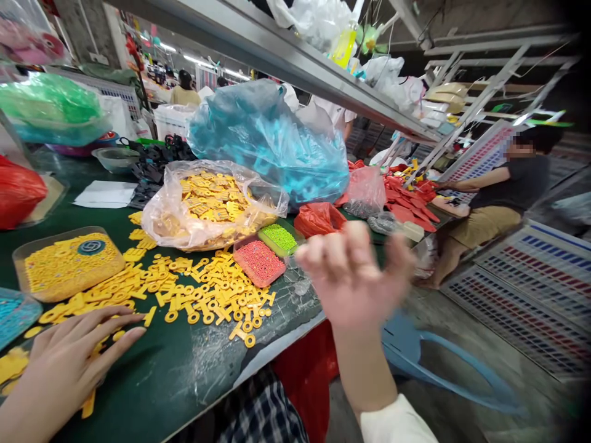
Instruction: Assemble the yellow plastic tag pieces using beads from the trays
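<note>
The left hand [85, 347] lies loosely spread at small flat yellow plastic pieces [210, 292] on the dark green table [194, 363], apparently sorting; lifting one would call for a fingertip pinch. The raised right hand [357, 274] blurs, its grip unclear.

Yellow pieces [203, 286] blaze at my eight o'clock against the dark green tabletop [138, 387], and near the dial's centre it's coral-red beads [259, 261] next to lime-green beads [278, 237]! Just shy of twelve, turquoise glows through a clear bag [277, 147], with a vivid green bag [50, 101] at ten, a red bag [18, 194] at nine, dark-and-white checked cloth [268, 409] at six and, at five, my own creamy white sleeve [397, 424]!
</note>
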`<state>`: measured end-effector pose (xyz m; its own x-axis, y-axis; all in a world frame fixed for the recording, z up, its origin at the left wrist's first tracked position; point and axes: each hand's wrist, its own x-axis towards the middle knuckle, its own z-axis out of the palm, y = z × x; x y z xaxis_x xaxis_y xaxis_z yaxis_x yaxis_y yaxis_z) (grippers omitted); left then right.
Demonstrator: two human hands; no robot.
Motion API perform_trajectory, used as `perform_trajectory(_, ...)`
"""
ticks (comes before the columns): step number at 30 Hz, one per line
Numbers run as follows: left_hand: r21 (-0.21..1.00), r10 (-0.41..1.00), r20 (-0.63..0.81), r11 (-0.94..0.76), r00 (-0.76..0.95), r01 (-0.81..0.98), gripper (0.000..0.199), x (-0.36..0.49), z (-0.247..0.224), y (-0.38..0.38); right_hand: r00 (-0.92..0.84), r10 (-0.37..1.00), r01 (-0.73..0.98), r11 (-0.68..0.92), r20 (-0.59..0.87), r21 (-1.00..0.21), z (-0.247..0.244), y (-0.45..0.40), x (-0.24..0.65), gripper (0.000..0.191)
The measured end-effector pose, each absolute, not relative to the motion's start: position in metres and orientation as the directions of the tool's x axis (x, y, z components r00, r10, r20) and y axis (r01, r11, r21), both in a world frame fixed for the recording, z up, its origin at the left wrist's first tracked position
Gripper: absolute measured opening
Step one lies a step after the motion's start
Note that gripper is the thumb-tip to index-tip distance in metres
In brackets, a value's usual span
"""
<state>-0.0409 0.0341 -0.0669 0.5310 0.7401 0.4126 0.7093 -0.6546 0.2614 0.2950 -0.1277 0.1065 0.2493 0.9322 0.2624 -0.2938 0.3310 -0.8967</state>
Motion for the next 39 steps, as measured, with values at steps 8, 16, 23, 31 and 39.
perform_trajectory(8, 0.225, 0.774, 0.305, -0.624, 0.554, 0.748, 0.047, -0.040, -0.057, 0.028, -0.236, 0.929, -0.868, -0.069, 0.285, -0.493, 0.057, -0.087, 0.255, 0.054)
perform_trajectory(16, 0.325, 0.823, 0.326, -0.559, 0.465, 0.762, 0.057, -0.023, -0.043, 0.009, -0.129, 0.978, -0.762, 0.006, 0.162, -0.647, 0.056, -0.072, 0.270, 0.047)
perform_trajectory(23, 0.348, 0.825, 0.329, -0.559, 0.460, 0.752, 0.057, -0.025, -0.040, 0.007, 0.487, 0.802, 0.356, 0.181, 0.347, -0.917, 0.004, -0.072, 0.359, 0.044)
perform_trajectory(31, 0.279, 0.790, 0.414, -0.583, 0.452, 0.763, 0.054, -0.026, -0.044, 0.009, 0.427, 0.815, 0.740, -0.067, 0.391, -0.669, -0.050, -0.091, 0.407, 0.053)
perform_trajectory(39, 0.302, 0.796, 0.413, -0.578, 0.442, 0.758, 0.053, -0.026, -0.043, 0.009, 0.210, 0.932, 0.944, -0.115, 0.296, -0.309, -0.078, -0.092, 0.409, 0.058)
